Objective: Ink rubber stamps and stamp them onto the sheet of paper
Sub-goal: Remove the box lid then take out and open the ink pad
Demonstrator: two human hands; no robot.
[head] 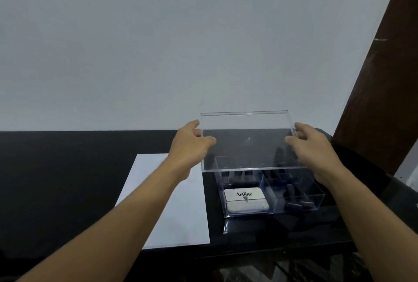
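The left hand (192,143) and right hand (313,145) are gripping the lid's (246,143) ends, holding it above the box (317,202). The pad (246,200) and stamps (290,191) are lying inside, beside the paper (174,218) on the worktop (67,179).

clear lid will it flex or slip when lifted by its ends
Probably stiff: the clear lid shows straight edges though held only at its ends by the left hand and right hand. Its glossy walls look slippery, so grip may slide. Likely light, thin-walled.

The sheet of paper (181,225) lies just left of the box (316,202). Inside, the ink pad (246,199) sits front-left, stamps (294,201) to its right. My left hand (190,143) and right hand (314,145) flank the lid (246,141) above.
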